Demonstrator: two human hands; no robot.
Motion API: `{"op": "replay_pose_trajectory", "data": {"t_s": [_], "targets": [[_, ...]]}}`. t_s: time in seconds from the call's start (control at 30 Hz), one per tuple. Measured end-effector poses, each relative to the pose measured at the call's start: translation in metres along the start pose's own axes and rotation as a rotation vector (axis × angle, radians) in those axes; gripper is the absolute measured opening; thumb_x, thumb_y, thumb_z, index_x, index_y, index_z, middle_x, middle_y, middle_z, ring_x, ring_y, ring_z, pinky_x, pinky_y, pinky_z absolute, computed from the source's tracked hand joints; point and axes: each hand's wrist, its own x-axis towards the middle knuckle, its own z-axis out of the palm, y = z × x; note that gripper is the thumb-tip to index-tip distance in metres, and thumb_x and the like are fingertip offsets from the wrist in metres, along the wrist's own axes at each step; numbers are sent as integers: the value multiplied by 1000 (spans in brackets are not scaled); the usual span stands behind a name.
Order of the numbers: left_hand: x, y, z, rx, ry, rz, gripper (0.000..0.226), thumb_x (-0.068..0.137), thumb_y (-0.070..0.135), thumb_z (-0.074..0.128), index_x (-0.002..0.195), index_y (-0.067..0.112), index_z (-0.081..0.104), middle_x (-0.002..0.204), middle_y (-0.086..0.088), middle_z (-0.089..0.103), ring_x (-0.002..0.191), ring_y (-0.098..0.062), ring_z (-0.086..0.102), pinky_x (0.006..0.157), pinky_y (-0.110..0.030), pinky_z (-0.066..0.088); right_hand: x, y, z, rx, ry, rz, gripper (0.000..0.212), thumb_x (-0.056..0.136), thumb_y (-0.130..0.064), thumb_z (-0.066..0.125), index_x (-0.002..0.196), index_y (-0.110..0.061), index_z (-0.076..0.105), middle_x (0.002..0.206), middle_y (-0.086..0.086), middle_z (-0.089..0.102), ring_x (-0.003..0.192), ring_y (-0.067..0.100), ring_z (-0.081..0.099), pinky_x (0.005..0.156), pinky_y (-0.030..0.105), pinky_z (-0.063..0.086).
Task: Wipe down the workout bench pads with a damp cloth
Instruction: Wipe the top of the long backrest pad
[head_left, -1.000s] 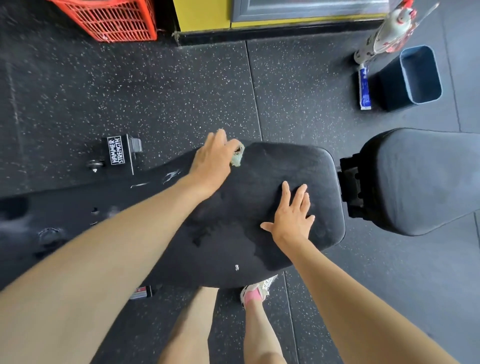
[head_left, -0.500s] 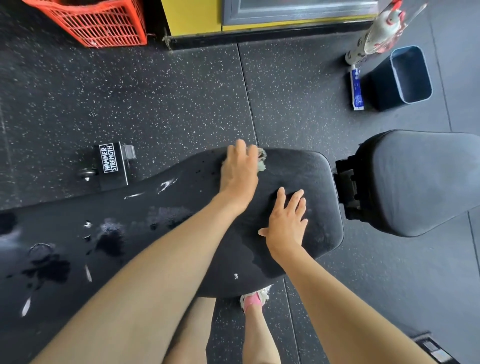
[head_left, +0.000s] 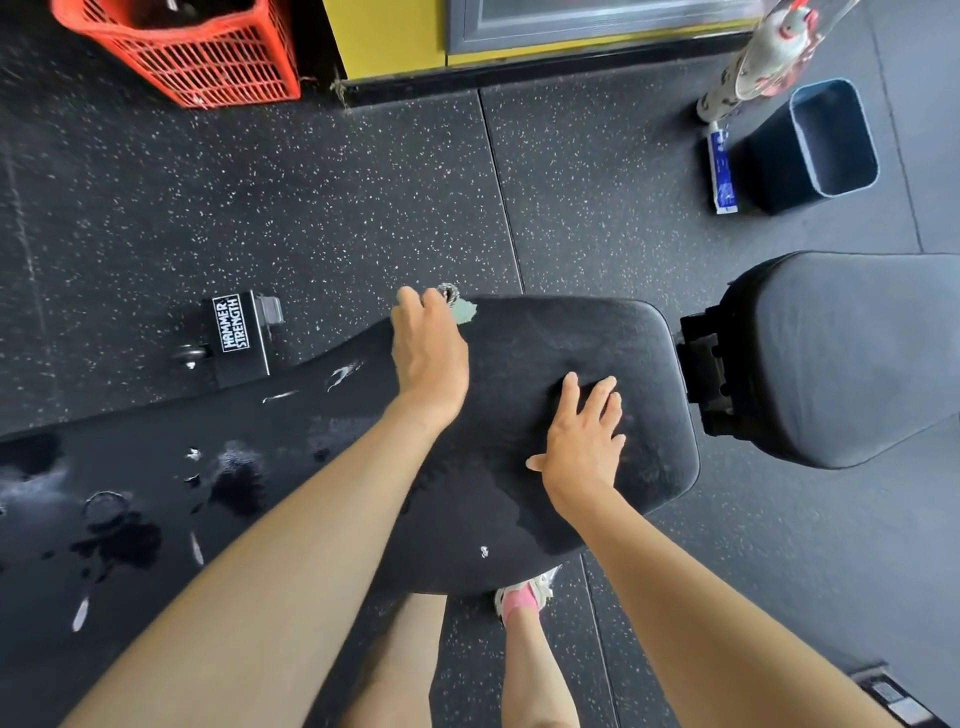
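Head view: nearest, the right hand (head_left: 584, 447) is lying flat with fingers spread, bracing on the long pad (head_left: 561, 338). Beyond it, the left hand (head_left: 428, 353) is holding the cloth (head_left: 464, 310) bunched under curled fingers and pressing it on the pad's far edge. Wiping of this pad is seemingly under way, with wet patches showing to the left. The next stroke is probably calling for a firm sweep right, then a shift to the second pad (head_left: 841, 358). Counting: two hands, one cloth, two pads; farther off, one crate (head_left: 197, 57) and one bin (head_left: 826, 145).
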Motion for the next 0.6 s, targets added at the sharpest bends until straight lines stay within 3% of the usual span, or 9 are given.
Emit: {"op": "replay_pose_trajectory", "data": {"t_s": [0.13,0.27,0.4,0.47,0.53,0.6], "targets": [[-2,16,6,1,-98,193,24,84,-9,46,101,7,50,108,-10,42,95,-26,42,69,-29,31,0,1,-1,12,18,1,110,79,-34,76,149,-16,-6,153,25,-14,144,39,-2,110,53,31],[-1,-38,-8,103,-64,139,28,78,-9,52,102,7,51,107,-11,40,97,-27,40,71,-31,36,-1,3,2,-3,29,6,111,78,-36,77,149,-16,-6,153,25,-13,144,38,-1,109,52,33],[-8,-59,-17,56,21,-71,42,76,-13,48,110,10,56,108,-9,42,101,-28,40,74,-33,41,0,2,2,-3,36,2,111,77,-36,77,149,-16,-6,153,24,-12,144,38,-1,108,52,33],[-23,-49,-15,90,-20,171,45,71,-15,49,102,17,56,99,-4,41,95,-25,39,63,-32,38,0,1,2,16,34,5,111,77,-34,77,149,-16,-4,153,24,-12,144,38,-1,109,52,32],[-37,-46,-11,173,-152,659,38,70,-11,41,88,18,59,84,-1,44,80,-22,44,51,-27,28,-1,-1,2,32,31,0,110,78,-33,77,149,-17,-4,153,24,-13,145,38,-2,110,53,31],[-26,-55,-14,335,-141,1028,43,69,-7,28,81,14,63,74,-2,48,67,-21,48,46,-26,30,-2,-1,2,38,27,2,109,78,-32,77,149,-17,-4,154,23,-13,145,37,-2,111,53,30]]}}
